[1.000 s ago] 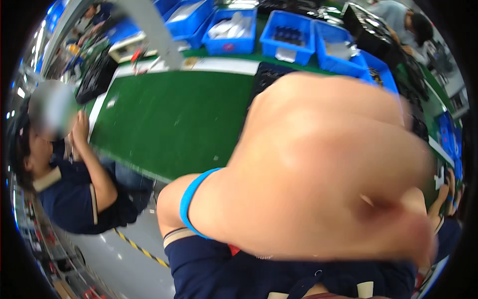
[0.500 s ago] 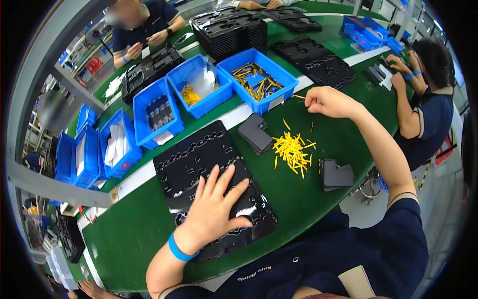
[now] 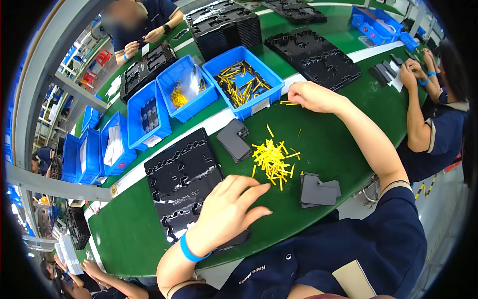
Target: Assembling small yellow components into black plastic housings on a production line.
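My right hand (image 3: pixel 316 97) is closed in a pinch at the near right corner of a blue bin. Thin yellow strips (image 3: pixel 288 103) show at its fingertips. With fingers apart and nothing in them, my left hand (image 3: pixel 223 212) hovers over the right side of a black moulded plastic tray (image 3: pixel 181 172). Its fingertips point toward a loose pile of yellow strips (image 3: pixel 273 158) on the green table (image 3: pixel 127 214). Dark grey L-shaped flat pieces (image 3: pixel 233 142) lie stacked between tray and pile. Another grey stack (image 3: pixel 318 192) sits near the table edge.
A blue bin (image 3: pixel 271 94) holds yellow and black strips; another bin (image 3: pixel 186 114) has yellow strips and a clear bag. More blue bins (image 3: pixel 130 155) continue leftward. Stacked black trays (image 3: pixel 224 32) stand behind. Co-workers (image 3: pixel 440 114) sit at the right and across the table.
My left hand has moved right from the middle of the tray, toward the yellow pile. My right hand has shifted slightly left, still near the bin corner. The view has shifted a little.
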`<state>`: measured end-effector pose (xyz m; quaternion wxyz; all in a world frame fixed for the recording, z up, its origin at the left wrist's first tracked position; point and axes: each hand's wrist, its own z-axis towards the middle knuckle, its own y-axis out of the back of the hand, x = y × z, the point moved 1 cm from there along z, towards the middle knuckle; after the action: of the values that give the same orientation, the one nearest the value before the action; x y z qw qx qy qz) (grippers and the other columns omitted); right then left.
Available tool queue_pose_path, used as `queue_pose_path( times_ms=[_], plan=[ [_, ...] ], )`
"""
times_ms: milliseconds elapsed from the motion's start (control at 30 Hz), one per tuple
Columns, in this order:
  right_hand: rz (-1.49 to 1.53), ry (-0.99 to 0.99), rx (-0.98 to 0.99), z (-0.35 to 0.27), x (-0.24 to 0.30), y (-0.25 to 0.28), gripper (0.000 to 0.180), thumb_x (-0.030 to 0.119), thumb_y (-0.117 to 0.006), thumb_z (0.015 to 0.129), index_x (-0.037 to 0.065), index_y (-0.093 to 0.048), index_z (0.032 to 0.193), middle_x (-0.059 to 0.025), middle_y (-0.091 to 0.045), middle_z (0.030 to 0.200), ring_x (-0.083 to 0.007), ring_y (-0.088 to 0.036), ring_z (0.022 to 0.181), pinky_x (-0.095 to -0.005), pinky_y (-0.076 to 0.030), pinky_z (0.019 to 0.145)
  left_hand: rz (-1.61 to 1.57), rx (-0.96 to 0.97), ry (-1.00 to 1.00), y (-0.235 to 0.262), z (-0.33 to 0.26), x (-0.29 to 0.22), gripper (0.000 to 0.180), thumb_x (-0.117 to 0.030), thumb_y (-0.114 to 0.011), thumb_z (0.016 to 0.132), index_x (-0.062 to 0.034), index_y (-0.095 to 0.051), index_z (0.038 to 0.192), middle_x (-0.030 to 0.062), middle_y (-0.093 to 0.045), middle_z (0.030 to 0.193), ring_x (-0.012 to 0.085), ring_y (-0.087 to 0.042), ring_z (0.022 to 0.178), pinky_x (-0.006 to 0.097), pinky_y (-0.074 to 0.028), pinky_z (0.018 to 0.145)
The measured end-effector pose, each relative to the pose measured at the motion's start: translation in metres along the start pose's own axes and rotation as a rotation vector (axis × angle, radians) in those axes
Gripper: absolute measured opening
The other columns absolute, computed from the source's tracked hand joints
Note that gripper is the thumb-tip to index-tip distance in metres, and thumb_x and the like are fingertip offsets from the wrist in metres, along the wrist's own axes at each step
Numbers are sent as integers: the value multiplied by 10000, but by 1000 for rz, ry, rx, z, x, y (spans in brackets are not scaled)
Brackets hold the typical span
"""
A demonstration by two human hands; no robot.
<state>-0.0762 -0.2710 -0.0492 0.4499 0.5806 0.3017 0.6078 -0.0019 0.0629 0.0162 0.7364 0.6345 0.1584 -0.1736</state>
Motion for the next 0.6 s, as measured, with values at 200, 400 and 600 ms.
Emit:
queue_pose_path(
  times_ms=[200, 400, 600],
  plan=[
    [275, -74, 116, -7, -5, 7, 87, 68, -609, 819, -4, -567, 840, -92, -597, 774, -170, -601, 708, -310, -489, 649, 0, 39, 15, -34, 58, -27, 722, -407, -764, 646, -60, -517, 1228, 97, -526, 1017, 270, -547, 918, 342, -488, 744],
    [175, 3, -100, -16, -2, -2, 51, 32, -566, 827, 2, -528, 814, -108, -591, 754, -223, -591, 690, -337, -473, 642, -77, 176, 25, -53, 67, -28, 665, -362, -804, 613, -61, -538, 1143, 103, -491, 1073, 281, -532, 964, 349, -487, 757],
    [365, 16, -142, -20, 16, 12, 65, -30, -537, 804, 2, -564, 854, -70, -577, 758, -157, -577, 693, -284, -475, 626, -701, 56, 156, -56, 65, -14, 249, 38, -716, 721, -40, -524, 858, 62, -586, 808, 154, -577, 785, 284, -459, 732]
  ],
)
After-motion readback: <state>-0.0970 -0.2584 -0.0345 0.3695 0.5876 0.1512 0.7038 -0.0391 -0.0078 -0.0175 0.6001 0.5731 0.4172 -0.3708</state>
